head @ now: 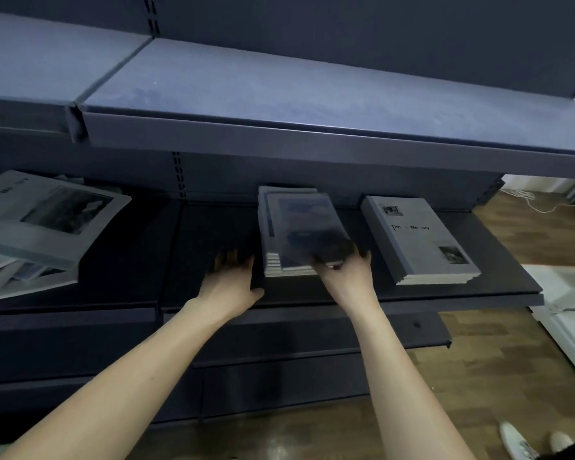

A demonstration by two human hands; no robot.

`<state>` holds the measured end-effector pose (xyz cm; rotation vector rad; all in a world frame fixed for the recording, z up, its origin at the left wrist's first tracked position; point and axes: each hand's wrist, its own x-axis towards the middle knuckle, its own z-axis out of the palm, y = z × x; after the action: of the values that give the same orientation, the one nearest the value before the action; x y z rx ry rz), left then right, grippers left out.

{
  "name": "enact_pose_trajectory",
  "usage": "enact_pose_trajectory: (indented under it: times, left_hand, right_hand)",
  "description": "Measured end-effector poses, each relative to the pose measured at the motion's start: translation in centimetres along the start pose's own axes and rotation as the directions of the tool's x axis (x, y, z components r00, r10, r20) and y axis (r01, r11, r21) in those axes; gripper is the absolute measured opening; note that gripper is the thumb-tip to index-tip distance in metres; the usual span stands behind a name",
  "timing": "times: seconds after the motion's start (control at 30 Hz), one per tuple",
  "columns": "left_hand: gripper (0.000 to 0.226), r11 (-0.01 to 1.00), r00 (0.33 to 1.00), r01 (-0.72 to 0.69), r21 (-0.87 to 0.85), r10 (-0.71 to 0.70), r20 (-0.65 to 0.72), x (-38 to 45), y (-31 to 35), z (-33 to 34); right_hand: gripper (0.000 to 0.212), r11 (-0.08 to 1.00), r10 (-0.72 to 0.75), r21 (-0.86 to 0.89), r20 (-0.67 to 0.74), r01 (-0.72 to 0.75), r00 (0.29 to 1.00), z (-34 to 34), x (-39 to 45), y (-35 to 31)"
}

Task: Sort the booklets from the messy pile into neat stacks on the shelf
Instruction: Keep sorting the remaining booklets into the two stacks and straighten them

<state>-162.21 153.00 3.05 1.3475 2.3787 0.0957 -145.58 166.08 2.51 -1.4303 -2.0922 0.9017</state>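
Both my forearms are bare and reach forward and up from the bottom of the view, angled slightly toward each other. My left hand (231, 280) is palm down, wrist straight, fingers spread and extended forward, thumb sticking out to the right; fingertips are dark and blurred, so contact underneath is hard to judge, but the hand grips nothing. My right hand (344, 272) is also back-of-hand up, wrist a bit bent, fingers curled forward over the near edge of the top booklet (307, 227), thumb out to the right side. The two hands are near each other, not touching.
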Motion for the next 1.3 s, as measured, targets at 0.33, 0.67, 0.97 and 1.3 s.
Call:
enact_pose_trajectory:
  times: [0.33,0.67,0.97,1.3]
  left_hand:
    - [0.071,0.997,0.995,0.076,-0.021,-0.077,-0.065,0.5,2.1,-1.5]
    - [0.068,0.994,0.989,0.111,-0.013,-0.112,-0.094,1.3,2.3,-1.3]
    - [0.063,0.992,0.985,0.125,0.005,-0.124,-0.119,1.9,3.1,-1.5]
    - [0.070,0.990,0.982,0.143,0.012,-0.140,-0.131,0.7,3.4,-1.6]
  right_hand:
    - [0.086,0.982,-0.171,-0.060,0.088,0.177,0.981,1.2,2.6,1.0]
    - [0.087,0.974,-0.227,0.032,0.138,0.225,0.964,1.3,4.2,0.9]
    - [0.084,0.976,-0.217,0.061,0.139,0.211,0.966,1.5,4.3,0.7]
    - [0.089,0.943,-0.332,-0.004,0.048,0.333,0.942,0.5,3.1,-0.4]
